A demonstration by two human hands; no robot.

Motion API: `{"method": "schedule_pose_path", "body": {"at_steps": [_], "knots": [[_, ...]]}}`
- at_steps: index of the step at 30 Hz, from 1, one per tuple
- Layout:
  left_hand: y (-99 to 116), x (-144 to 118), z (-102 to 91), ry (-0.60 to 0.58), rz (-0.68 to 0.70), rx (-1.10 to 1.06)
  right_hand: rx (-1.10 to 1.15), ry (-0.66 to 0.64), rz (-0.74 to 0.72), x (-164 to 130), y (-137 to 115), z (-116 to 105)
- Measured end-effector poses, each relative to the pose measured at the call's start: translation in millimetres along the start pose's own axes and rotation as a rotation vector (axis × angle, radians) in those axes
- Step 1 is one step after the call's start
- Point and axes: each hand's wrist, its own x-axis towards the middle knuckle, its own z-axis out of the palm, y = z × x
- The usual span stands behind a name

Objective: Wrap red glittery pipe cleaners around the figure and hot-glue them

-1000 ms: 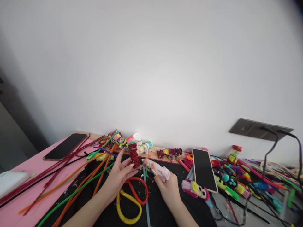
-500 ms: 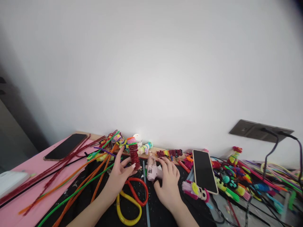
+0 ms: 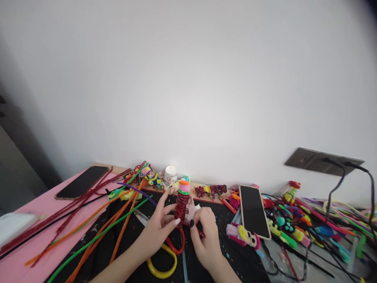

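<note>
From the head camera, we pinch the red coiled figure (image 3: 182,203) upright between our left hand (image 3: 159,232) and right hand (image 3: 206,236), above the black mat (image 3: 123,239), just before the glue gun (image 3: 193,208).

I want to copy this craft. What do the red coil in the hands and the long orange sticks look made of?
The red coil looks like glittery tinsel pipe cleaner wound into a spiral: it sparkles and looks bristly. The orange sticks look like matte, fuzzy chenille stems, probably wire-cored, since they bend gently.
</note>
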Motion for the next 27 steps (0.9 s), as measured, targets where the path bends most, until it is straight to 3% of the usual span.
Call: {"method": "schedule_pose_path", "body": {"at_steps": [13, 27], "knots": [[11.7, -1.1, 2.6, -0.044, -0.139, -0.237, -0.131, -0.001, 0.091, -0.7, 10.3, 4.7], [17.7, -4.9, 3.6, -0.129, -0.23, -0.351, -0.001, -0.04, 0.099, 0.3, 6.1, 6.3]]}}
